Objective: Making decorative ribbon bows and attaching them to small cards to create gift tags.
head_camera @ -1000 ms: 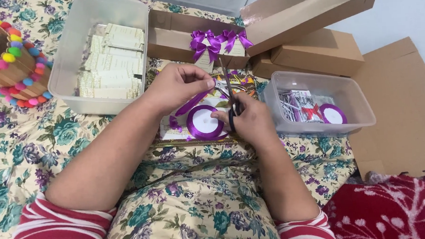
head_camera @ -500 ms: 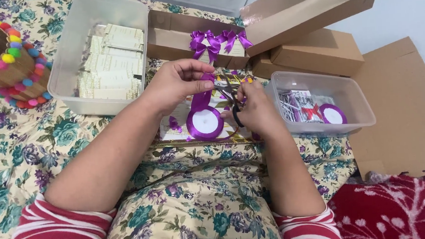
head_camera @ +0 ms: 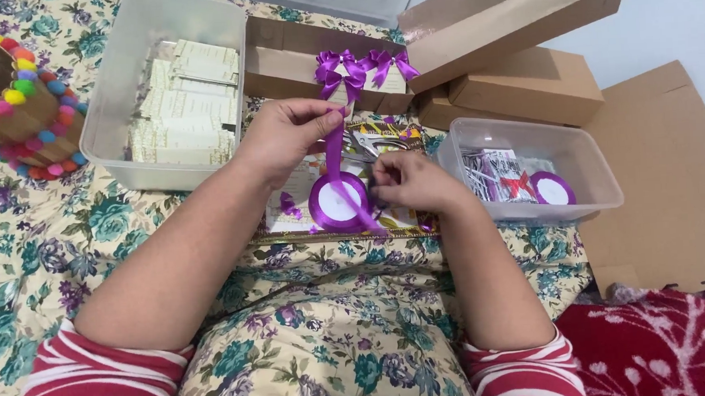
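Floral cloth underlies purple ribbon (head_camera: 333, 155) pinched between left fingers (head_camera: 326, 121).

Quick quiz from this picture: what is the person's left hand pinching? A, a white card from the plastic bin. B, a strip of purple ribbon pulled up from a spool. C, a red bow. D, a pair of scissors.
B: the left hand pinches the upper end of a purple ribbon strip that runs down to the purple ribbon spool, while the right hand touches the ribbon lower down beside the spool.
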